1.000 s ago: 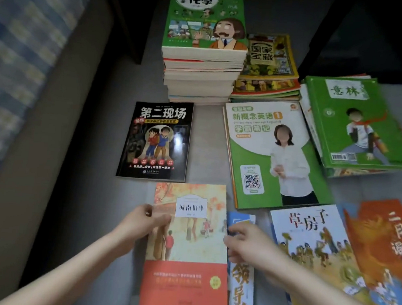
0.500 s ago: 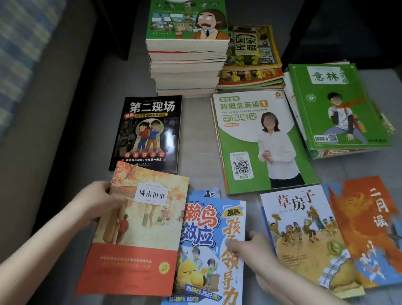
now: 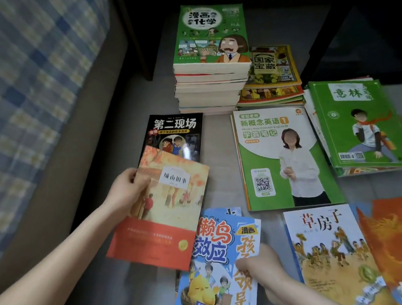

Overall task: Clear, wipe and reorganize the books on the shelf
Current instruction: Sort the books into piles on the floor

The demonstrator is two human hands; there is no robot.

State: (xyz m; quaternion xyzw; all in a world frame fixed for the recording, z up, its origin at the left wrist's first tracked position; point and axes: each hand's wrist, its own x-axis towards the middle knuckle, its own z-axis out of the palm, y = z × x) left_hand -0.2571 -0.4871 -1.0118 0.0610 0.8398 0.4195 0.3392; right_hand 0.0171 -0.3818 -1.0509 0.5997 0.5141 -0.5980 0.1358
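Grasping the orange book (image 3: 167, 209), the left hand (image 3: 126, 192) holds it partly over the black book (image 3: 175, 131); the right hand (image 3: 263, 268) touches the blue book (image 3: 214, 255) nearby, grip unclear.

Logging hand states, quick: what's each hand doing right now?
Left hand: holding the orange-and-red book by its left edge.
Right hand: pinching the blue comic book at its right edge.

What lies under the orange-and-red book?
The black book: its title and upper cover show above the orange-and-red book held by the left hand; its lower half is hidden.
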